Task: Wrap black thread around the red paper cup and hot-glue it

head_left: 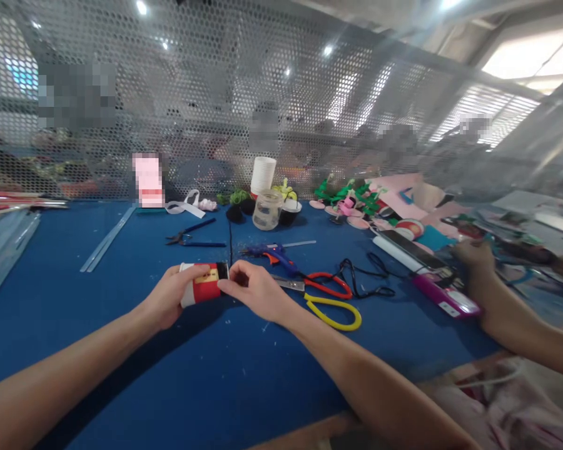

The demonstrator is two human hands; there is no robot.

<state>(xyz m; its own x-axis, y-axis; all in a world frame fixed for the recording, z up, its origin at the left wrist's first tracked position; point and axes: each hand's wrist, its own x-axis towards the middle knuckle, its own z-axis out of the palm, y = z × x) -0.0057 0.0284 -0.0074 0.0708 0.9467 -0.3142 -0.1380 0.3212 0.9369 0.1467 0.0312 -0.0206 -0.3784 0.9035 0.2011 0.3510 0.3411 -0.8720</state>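
Note:
My left hand (pixel 171 294) is closed around a small paper cup (pixel 206 290) lying on its side above the blue table. The cup is white at one end, with a red wrap, a yellow label and a black band at the other. At that end my right hand (pixel 251 287) pinches a thin black strip (pixel 231 240), which runs away across the table; the pinched part is mostly hidden by the fingers. Just beyond my right hand lie scissors (pixel 331 300) with one red and one yellow handle, and a blue glue gun (pixel 276 255).
Blue-handled pliers (pixel 192 237) lie farther back. Behind them stand a clear jar (pixel 266 211) and stacked white cups (pixel 263 175). Green-leaved craft pieces (pixel 349 200) sit at back right. A purple power strip (pixel 443 297) and a co-worker's arm (pixel 511 306) are at right. Perforated metal screens the back.

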